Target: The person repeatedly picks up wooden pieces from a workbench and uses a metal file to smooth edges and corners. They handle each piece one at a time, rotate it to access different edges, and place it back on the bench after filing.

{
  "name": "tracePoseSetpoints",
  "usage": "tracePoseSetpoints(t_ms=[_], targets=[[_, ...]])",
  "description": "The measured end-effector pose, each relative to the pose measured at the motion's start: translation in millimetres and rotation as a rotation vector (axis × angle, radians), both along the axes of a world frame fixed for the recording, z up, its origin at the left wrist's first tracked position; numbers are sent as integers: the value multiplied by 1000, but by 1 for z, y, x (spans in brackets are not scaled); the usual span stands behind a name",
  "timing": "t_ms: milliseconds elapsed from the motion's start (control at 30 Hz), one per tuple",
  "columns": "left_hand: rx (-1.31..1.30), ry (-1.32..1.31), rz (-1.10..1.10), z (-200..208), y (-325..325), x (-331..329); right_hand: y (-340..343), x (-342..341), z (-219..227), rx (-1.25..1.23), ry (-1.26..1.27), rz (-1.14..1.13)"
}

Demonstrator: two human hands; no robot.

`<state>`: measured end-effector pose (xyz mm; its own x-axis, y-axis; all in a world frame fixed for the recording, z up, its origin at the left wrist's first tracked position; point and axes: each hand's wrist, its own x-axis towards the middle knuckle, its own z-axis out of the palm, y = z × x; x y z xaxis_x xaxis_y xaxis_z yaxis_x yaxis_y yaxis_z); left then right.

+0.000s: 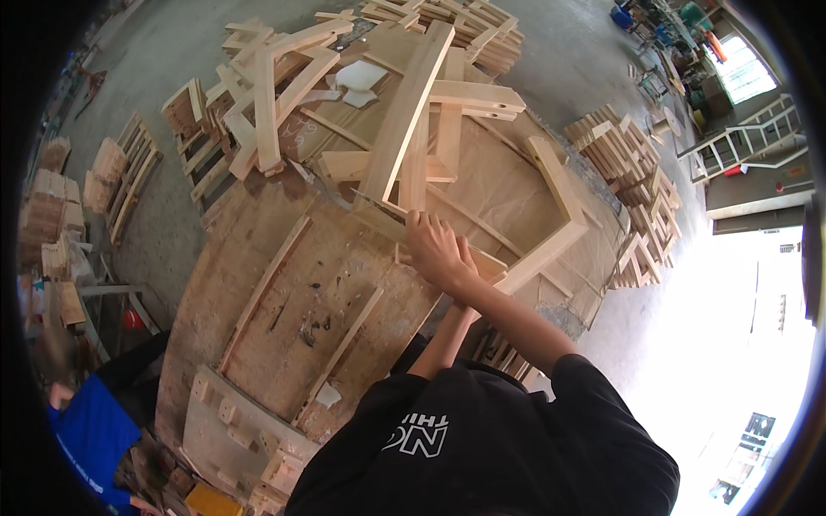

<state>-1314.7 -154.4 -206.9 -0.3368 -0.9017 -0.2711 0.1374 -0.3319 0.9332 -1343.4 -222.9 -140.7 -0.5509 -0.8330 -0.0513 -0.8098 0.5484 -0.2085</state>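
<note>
My right hand (434, 249) is closed, its fingers curled over the near end of a pale wooden frame (415, 172). A long wooden board (409, 116) of that frame stretches away from me, and its near end is beside my knuckles. My forearms cross, so my left hand (465, 251) is mostly hidden behind my right wrist. Only a small part of it shows, close to a short wooden rail (489, 265); its grip cannot be made out. To the right, an angled wooden frame (559, 219) rests on the paper-covered worktop (490, 202).
A stained plywood table (288, 284) with wooden strips extends to the left. Stacked angled frames (275, 95) stand at the far left, and more frame stacks (632, 189) sit on the floor at right. A person in a blue shirt (99, 439) is at lower left. A ladder (748, 142) leans far right.
</note>
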Motion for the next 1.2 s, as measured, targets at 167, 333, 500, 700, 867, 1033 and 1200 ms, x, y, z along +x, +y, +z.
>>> tracePoseSetpoints(t_ms=[167, 333, 500, 700, 867, 1033, 1200], targets=[[-10, -2, -27, -7, 9, 2, 4, 1, -10, -39, 48, -41], [-40, -3, -79, -12, 15, 4, 16, 3, 14, -183, -53, -122], [-86, 17, -170, -18, 28, 5, 32, 7, 39, -359, -22, -238], [-129, 39, -303, -24, 50, 15, 77, 8, 38, -412, 26, -397], [-154, 69, -417, -30, 78, 27, 116, 10, 14, -274, -81, -533], [-192, 100, -530, -37, 103, 30, 145, 15, -22, -270, -145, -607], [-236, 159, -616, -41, 121, 23, 166, 7, -28, -219, -308, -681]])
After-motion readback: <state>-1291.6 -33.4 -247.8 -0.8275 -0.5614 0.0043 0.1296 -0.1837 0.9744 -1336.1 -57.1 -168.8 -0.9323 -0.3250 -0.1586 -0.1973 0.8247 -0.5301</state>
